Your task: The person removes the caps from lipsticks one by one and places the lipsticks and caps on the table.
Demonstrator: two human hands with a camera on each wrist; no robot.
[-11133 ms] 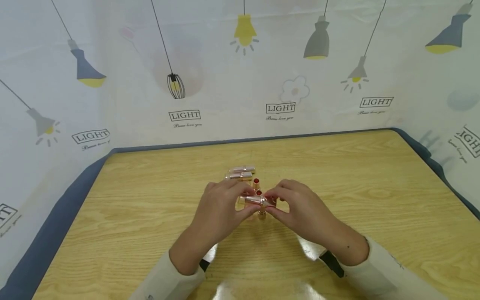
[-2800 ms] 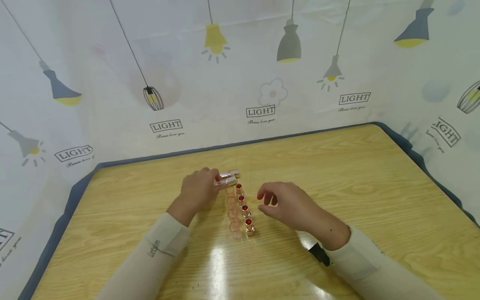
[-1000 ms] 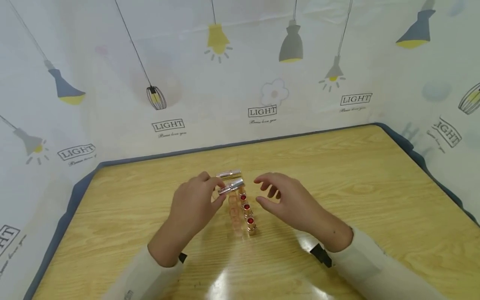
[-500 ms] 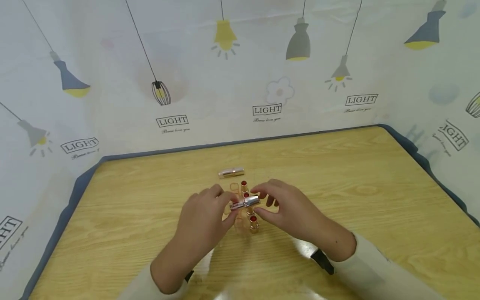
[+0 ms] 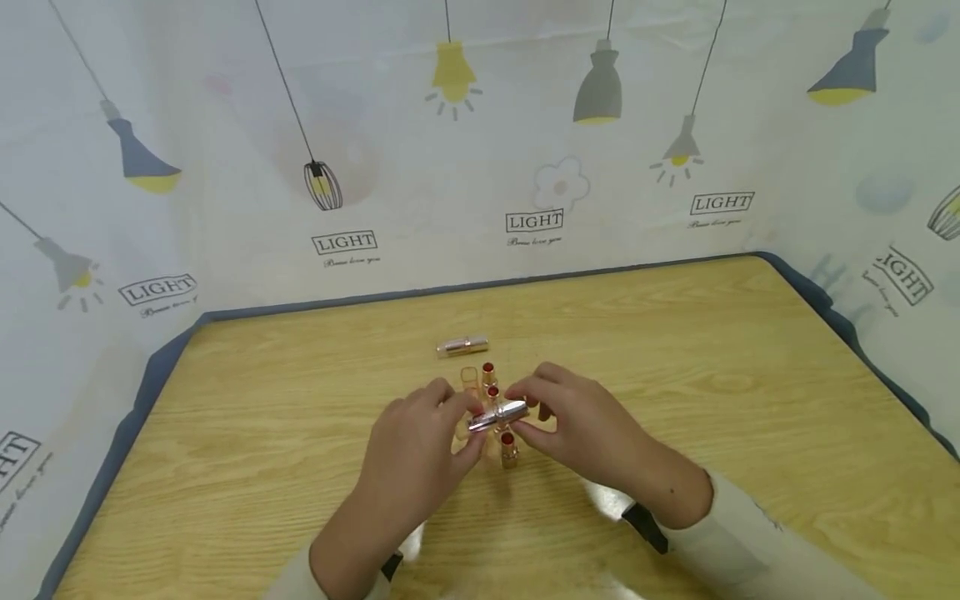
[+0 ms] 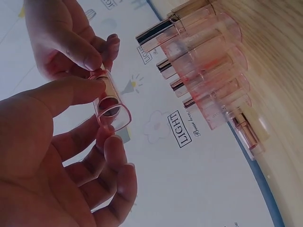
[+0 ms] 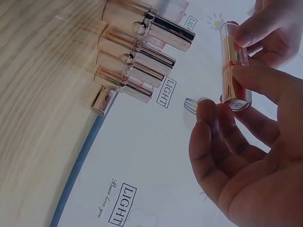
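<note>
A capped lipstick (image 5: 498,415) lies crosswise between my two hands, above a row of standing lipsticks. My left hand (image 5: 416,446) pinches its clear cap (image 6: 115,118) between thumb and fingers. The base end is in the thumb and fingers of my right hand (image 5: 592,425), seen close up in the right wrist view. Uncapped lipsticks (image 5: 509,454) with red tips stand in a row beneath; the held one partly hides them. Several clear pinkish caps (image 6: 227,56) stand alongside that row, mostly behind my left hand in the head view.
One more capped lipstick (image 5: 462,346) lies on its side behind the row. The wooden table (image 5: 712,358) ends at a dark blue edge (image 5: 360,297) below a white curtain (image 5: 450,192) printed with lamps.
My left hand has picked up one of the two lying lipsticks and carried it toward me. My right hand has closed on its base end. Earlier, another lipstick was in both hands.
</note>
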